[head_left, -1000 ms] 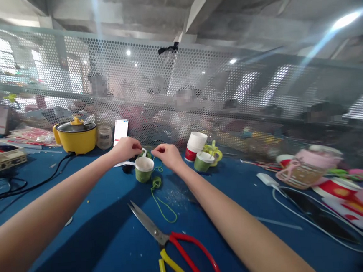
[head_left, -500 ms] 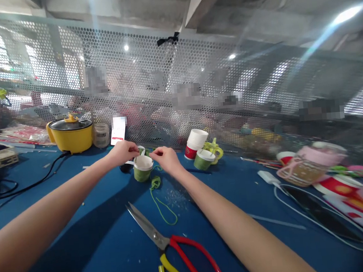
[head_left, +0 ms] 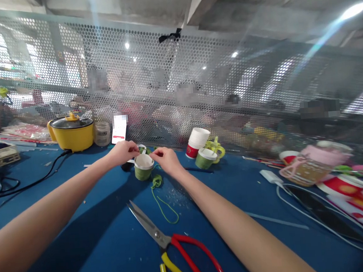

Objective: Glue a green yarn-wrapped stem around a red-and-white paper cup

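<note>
Head view: left hand (head_left: 122, 152) and right hand (head_left: 166, 158) pinch green cup (head_left: 143, 167) rim

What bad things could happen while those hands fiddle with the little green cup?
1. Both hands, left hand and right hand, pinch at the rim of the green paper cup; a tug might tip it over.
2. The green string trails loose on the blue table beside the right forearm, so it might snag.
3. The scissors lie open between the forearms; an arm pulling back could brush the blades.
</note>
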A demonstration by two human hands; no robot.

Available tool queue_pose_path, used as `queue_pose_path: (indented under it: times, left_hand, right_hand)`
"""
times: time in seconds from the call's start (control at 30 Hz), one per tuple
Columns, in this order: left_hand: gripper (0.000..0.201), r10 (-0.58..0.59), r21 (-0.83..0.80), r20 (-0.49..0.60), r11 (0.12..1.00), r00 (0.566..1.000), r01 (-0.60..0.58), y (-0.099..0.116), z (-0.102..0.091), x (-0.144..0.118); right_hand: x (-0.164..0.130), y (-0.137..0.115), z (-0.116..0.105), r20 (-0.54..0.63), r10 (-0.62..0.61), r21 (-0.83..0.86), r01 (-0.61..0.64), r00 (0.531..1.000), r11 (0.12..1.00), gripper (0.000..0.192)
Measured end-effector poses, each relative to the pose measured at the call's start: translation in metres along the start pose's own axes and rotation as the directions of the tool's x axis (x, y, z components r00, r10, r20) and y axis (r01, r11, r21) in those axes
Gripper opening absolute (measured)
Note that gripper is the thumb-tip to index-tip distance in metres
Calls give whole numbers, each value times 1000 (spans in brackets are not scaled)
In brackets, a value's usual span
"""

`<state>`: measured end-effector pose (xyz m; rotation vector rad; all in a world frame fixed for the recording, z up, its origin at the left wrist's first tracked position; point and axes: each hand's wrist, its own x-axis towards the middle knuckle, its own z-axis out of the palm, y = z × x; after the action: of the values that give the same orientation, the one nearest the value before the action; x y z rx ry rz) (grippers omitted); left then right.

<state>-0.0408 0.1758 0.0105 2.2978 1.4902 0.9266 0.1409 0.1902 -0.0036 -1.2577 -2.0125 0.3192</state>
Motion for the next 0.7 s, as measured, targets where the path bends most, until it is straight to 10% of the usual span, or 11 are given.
queue_pose_path:
  times: [0.4,0.7]
  left_hand:
    - [29,204,-89,220,978,954,-189,-18,-2,-4]
    - [33,106,-175,317,983,942,-52,-16,6,-10]
  right_hand:
    - [-1,5,1,48,-2,52,0,999,999,7]
    - [1,5,3,80,13,116,-22,997,993,7]
